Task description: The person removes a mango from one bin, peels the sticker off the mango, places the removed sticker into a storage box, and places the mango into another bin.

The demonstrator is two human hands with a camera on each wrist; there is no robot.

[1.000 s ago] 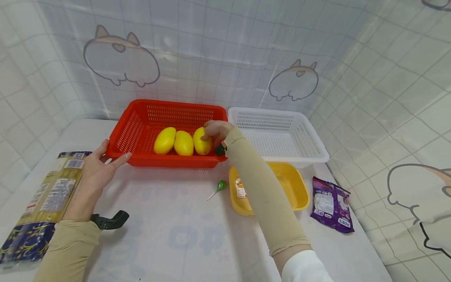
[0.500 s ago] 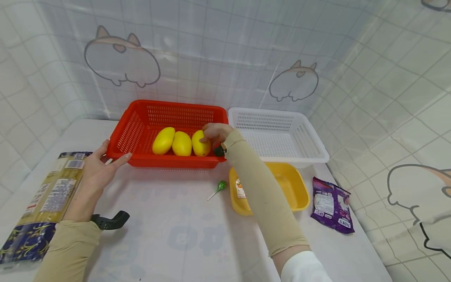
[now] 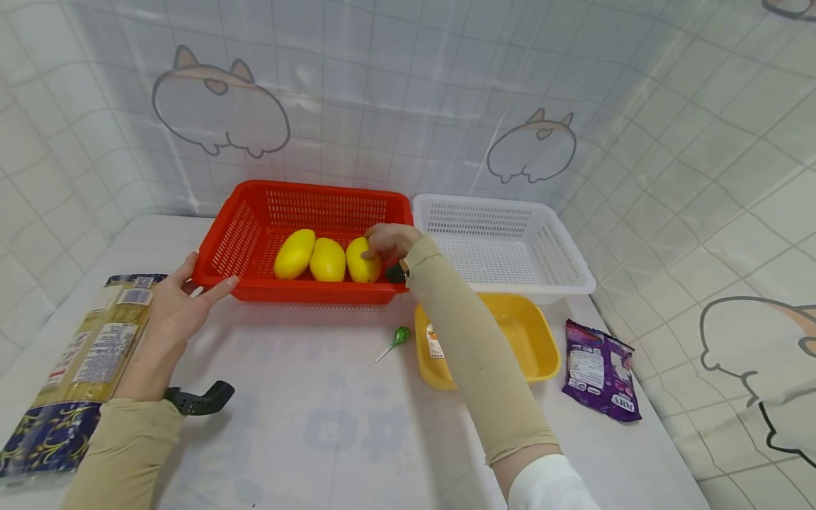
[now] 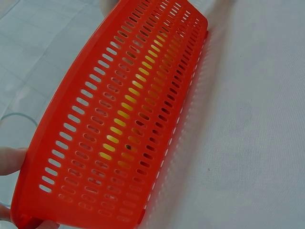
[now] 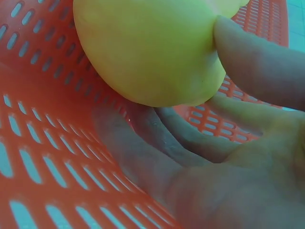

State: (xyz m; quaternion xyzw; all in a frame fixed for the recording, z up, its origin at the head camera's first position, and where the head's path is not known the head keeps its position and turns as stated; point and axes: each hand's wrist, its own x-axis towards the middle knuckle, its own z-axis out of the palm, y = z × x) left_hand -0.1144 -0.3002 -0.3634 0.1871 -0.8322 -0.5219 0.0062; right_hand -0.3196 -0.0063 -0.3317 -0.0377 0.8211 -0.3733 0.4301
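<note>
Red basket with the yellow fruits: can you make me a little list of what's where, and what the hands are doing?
red basket: on the table, against the wall
yellow fruits: three in a row inside it
right hand: fingers curled round the rightmost yellow fruit
left hand: holds the red basket's left front corner
white basket: right of the red one
yellow tray: in front of the white basket
lollipop: on the table, left of the tray
purple packet: right of the tray
</note>
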